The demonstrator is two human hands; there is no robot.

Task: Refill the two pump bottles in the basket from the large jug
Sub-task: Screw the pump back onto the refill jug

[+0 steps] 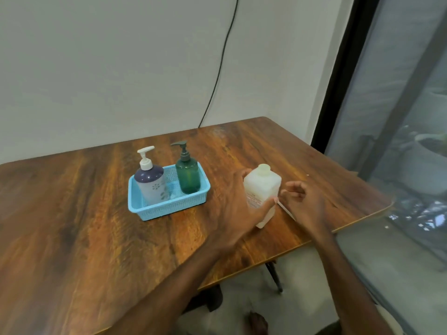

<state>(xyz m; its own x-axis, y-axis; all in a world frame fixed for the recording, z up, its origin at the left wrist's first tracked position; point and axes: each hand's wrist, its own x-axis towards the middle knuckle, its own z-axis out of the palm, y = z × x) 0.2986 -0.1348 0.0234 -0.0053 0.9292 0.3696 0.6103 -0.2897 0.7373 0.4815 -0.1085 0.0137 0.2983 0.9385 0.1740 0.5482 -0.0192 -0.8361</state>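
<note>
The blue basket [169, 209] sits toward the far edge of the table [72, 213]. It holds two upright pump bottles, a purple-and-white bottle [152, 187] at its left end and a green bottle [188, 178] at its right. I cannot make out their fill levels. The white jug [262, 187] stands uncapped between the basket and the table's right edge. My left hand [238, 209] grips it, thumb across the front, fingers behind. My right hand [301, 201] hovers just right of it, fingers curled; I cannot tell whether they hold anything.
</note>
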